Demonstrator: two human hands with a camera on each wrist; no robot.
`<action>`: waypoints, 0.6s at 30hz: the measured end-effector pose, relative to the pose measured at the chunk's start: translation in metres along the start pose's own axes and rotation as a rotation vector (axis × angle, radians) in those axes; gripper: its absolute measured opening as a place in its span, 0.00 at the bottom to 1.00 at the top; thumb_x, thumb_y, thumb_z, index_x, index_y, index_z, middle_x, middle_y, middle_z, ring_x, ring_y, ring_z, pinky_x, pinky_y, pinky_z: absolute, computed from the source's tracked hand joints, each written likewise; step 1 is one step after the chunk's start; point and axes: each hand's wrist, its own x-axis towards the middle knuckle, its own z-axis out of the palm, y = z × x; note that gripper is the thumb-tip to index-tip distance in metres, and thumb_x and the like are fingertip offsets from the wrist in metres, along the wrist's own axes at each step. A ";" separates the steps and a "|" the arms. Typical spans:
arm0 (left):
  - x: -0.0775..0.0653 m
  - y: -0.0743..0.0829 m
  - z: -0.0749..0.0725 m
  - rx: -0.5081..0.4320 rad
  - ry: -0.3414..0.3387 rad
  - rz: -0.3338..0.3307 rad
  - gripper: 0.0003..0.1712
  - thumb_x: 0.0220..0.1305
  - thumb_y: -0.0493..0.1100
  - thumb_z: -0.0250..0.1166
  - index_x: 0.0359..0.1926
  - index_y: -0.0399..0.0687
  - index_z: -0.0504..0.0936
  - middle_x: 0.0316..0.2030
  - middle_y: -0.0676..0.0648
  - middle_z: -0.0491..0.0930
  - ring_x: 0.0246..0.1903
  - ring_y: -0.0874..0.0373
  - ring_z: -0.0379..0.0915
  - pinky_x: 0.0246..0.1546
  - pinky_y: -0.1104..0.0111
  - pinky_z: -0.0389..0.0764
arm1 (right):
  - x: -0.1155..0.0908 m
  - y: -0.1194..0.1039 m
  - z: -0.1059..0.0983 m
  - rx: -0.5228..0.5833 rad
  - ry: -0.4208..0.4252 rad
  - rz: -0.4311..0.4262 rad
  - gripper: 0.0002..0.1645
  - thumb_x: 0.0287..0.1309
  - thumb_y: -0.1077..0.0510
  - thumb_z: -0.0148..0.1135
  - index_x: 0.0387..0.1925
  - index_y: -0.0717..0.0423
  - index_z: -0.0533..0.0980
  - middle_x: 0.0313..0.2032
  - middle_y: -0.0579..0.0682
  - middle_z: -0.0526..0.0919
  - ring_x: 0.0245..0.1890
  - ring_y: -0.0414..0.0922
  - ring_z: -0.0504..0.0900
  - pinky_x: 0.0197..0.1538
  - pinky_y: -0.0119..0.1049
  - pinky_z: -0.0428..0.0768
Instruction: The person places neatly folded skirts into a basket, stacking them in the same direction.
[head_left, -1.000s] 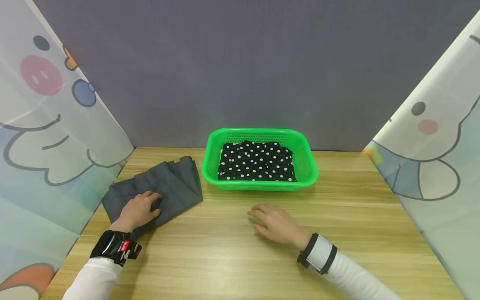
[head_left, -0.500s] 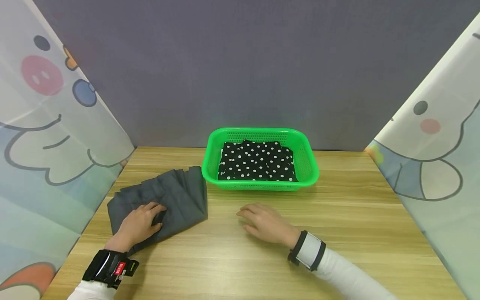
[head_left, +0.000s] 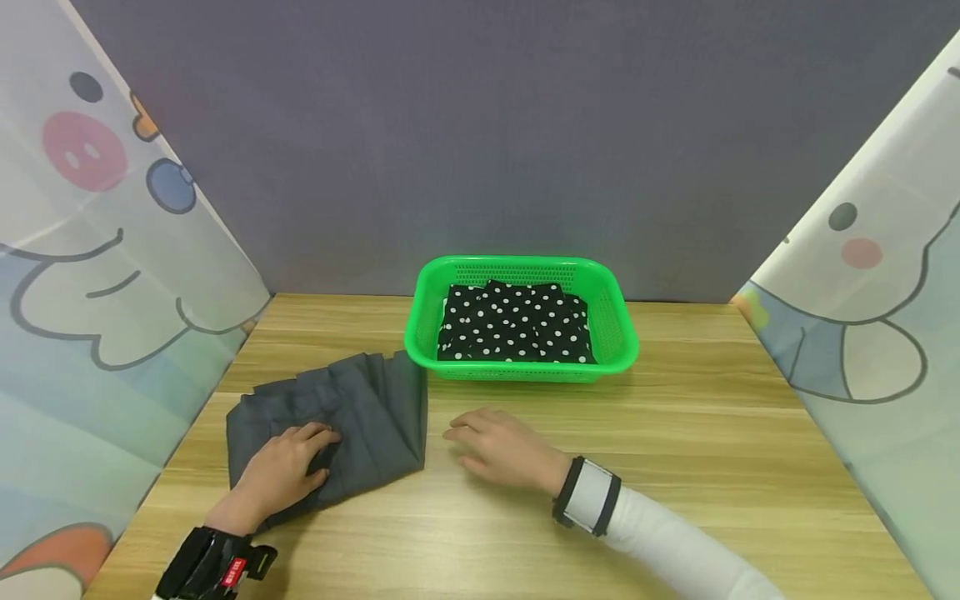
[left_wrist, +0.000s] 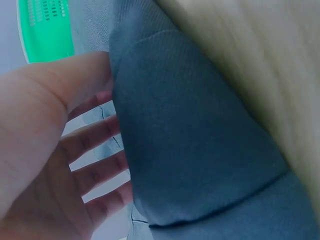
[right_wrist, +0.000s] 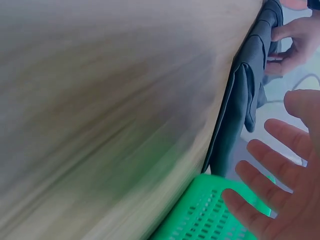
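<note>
A dark grey folded garment (head_left: 371,429) with seams and layered folds lies on the left part of the table. My left hand (head_left: 281,471) pinches a fold of it between thumb and fingers; in the left wrist view the cloth (left_wrist: 185,130) hides the fingertips. Beyond the garment's right edge, my right hand (head_left: 506,450) hovers low over the table with relaxed fingers, holding nothing. The right wrist view shows that hand (right_wrist: 285,180) with its fingers spread, apart from the garment.
A green perforated plastic basket (head_left: 517,373) stands near the back wall, with black white-dotted fabric (head_left: 517,325) inside. The garment's far right corner lies close to the basket's left front corner. Printed cartoon panels (head_left: 82,333) flank the wooden table (head_left: 712,433).
My left hand has drawn the grey garment toward me and slightly right. My right hand has moved left, closer to the garment. The basket stays put.
</note>
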 end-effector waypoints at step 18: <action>-0.011 0.040 -0.002 -0.017 -0.054 0.041 0.27 0.40 0.44 0.75 0.46 0.49 0.80 0.46 0.48 0.76 0.45 0.47 0.74 0.41 0.53 0.77 | 0.022 -0.023 0.013 -0.061 -0.060 -0.122 0.24 0.61 0.44 0.53 0.58 0.44 0.70 0.57 0.46 0.72 0.55 0.42 0.72 0.52 0.34 0.75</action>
